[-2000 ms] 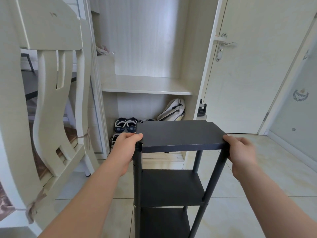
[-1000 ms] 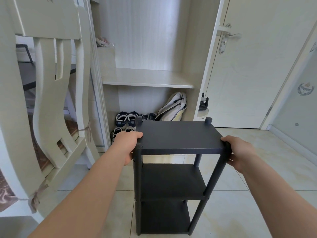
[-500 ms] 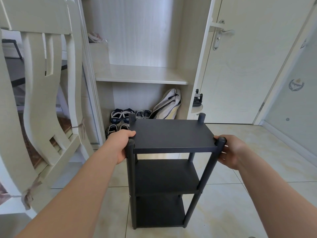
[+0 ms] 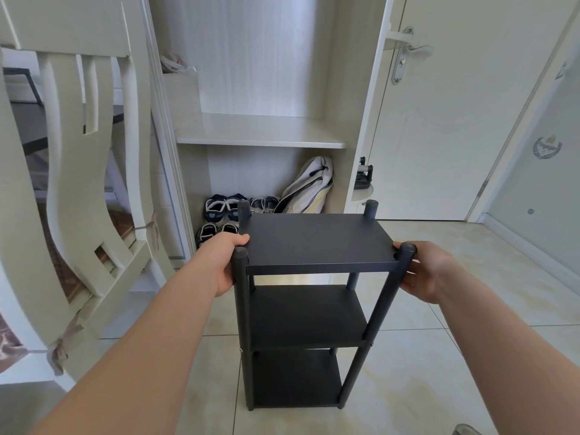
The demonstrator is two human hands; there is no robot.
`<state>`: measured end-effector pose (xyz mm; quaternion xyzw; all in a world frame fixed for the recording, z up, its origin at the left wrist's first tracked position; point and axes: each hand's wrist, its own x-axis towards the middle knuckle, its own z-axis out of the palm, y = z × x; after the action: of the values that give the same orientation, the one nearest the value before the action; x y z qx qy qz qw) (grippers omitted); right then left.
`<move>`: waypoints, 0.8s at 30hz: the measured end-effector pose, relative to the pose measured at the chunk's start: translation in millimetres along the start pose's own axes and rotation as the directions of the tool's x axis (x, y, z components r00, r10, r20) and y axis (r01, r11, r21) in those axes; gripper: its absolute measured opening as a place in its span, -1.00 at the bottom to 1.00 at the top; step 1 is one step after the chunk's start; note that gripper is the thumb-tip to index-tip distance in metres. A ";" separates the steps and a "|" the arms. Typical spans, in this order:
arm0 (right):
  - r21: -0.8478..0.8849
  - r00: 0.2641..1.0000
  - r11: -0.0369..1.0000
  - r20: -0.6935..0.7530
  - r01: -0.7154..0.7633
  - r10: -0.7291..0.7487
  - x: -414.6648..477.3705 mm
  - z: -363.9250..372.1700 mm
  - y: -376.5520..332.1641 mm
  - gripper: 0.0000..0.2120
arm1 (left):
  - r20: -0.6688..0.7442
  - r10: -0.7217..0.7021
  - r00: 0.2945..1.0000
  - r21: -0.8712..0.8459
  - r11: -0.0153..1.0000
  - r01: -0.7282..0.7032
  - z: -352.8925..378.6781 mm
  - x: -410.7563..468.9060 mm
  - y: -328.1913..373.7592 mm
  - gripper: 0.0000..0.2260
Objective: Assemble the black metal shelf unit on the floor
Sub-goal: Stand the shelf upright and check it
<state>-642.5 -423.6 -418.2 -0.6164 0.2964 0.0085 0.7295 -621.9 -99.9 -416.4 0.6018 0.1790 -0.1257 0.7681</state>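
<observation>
The black shelf unit [image 4: 317,240] stands upright on the tiled floor [image 4: 439,356]. It has 3 shelves & 4 posts, and is just in front of an open wardrobe [image 4: 260,133] w/ shoes [image 4: 219,205] at the bottom. The left hand [image 4: 219,262] grips the left edge of the top shelf beside the near-left post, thumb on top. The right hand [image 4: 423,271] is curled round the near-right post just under its top. A pale chair [image 4: 78,152] is at left, apart from the unit.

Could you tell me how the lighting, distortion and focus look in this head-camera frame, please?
Head view: soft, even light, no hard shadows; wide-angle lens tilts and bows the door frame at the right edge; black shelf unit, left hand and right hand are sharp; no glare on its top.
</observation>
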 end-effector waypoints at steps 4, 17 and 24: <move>-0.013 1.000 1.000 -0.005 -0.010 0.010 0.0 0.3 0.2 -0.90 | 0.017 -0.014 1.000 -0.005 1.000 0.014 -0.1 -3.5 1.5 -0.91; -0.006 0.999 1.000 -0.032 -0.015 0.015 3.4 1.2 4.7 -0.89 | -0.013 -0.022 1.000 -0.017 1.000 0.022 -0.1 -0.9 -2.3 -0.84; 0.004 0.999 1.000 -0.038 -0.021 0.021 2.7 0.0 5.8 -0.87 | 0.009 -0.054 0.999 -0.044 0.998 0.054 -1.4 2.3 -3.4 -0.83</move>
<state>-642.5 -423.2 -424.6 -0.6120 0.3168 0.0039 0.7246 -621.4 -99.3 -420.6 0.5791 0.1947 -0.1450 0.7783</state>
